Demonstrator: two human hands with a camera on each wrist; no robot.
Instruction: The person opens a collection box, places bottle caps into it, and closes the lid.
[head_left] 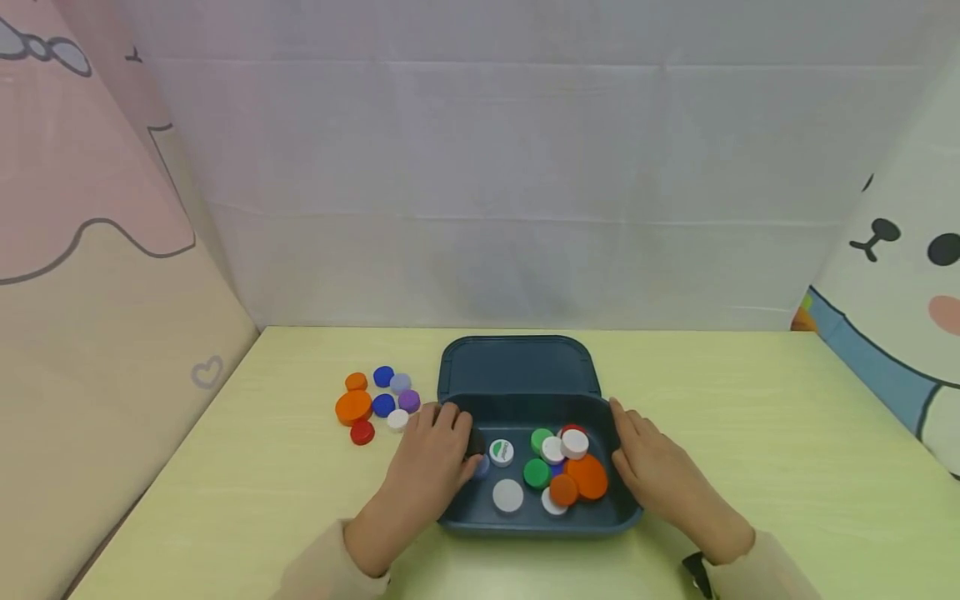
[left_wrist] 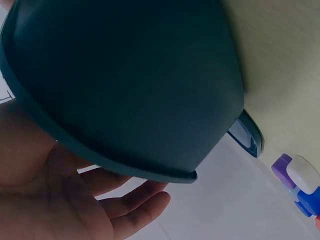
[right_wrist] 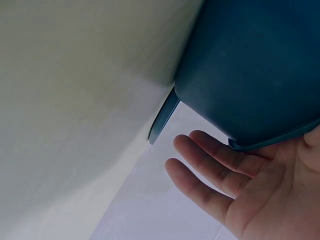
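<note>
A dark teal plastic box [head_left: 534, 532] stands on the table, holding bottle caps in several colours, such as a green cap [head_left: 536, 473] and a large orange cap [head_left: 588, 477]. At its left end my left hand [head_left: 427, 462] grips the rim, thumb on the inner side, near a black cap [head_left: 476, 442]. My right hand [head_left: 663, 471] holds the opposite rim, its thumb at the inner edge. In the right wrist view, three fingers [right_wrist: 200, 187] extend outside the box wall. Under the rim in the left wrist view, fingers [left_wrist: 142, 212] show partly.
The box's matching lid [head_left: 520, 367] lies directly behind it. To the left sits a loose group of caps, among them a large orange one [head_left: 353, 407] and a red one [head_left: 362, 432]. A pale cloth [head_left: 517, 167] hangs along the table's back edge.
</note>
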